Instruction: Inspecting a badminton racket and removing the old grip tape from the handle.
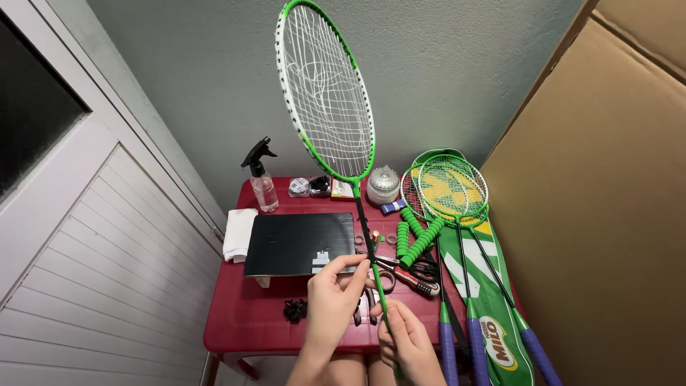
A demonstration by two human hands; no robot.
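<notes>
Green and black shaft of the badminton racket (pixel 325 93) is pinched between the fingers (pixel 355 275) of my left hand (pixel 332 304), thumb and forefinger closed on it where the black section turns green. My right hand (pixel 407 343) grips the same shaft just below, fingers wrapped around the green part near the handle. Both hands sit over the near edge of the red tabletop (pixel 250 318), toward its right half. The racket stands nearly upright, leaning slightly left, its green and white strung head raised well above the tabletop against the grey wall (pixel 443 64).

Directly behind my left hand lie scissors (pixel 411 275) with dark handles, touching a green ribbed grip coil (pixel 418 239). A small black clump (pixel 294 309) rests just left of my left wrist. A black flat board (pixel 300 243) occupies the middle of the tabletop, with a folded white cloth (pixel 239 234) at its left edge. Along the far edge stand a clear spray bottle (pixel 263 182) with a black trigger, two small tape rolls (pixel 309 186), and a domed clear jar (pixel 383 186). A small blue roll (pixel 393 207) lies near the jar.

At the right edge of the tabletop, two more green rackets (pixel 451 189) with purple handles rest on a green racket cover (pixel 486 286), which hangs past the near right corner. A brown cardboard panel (pixel 600 214) stands to the right; a white door (pixel 86 250) stands to the left.
</notes>
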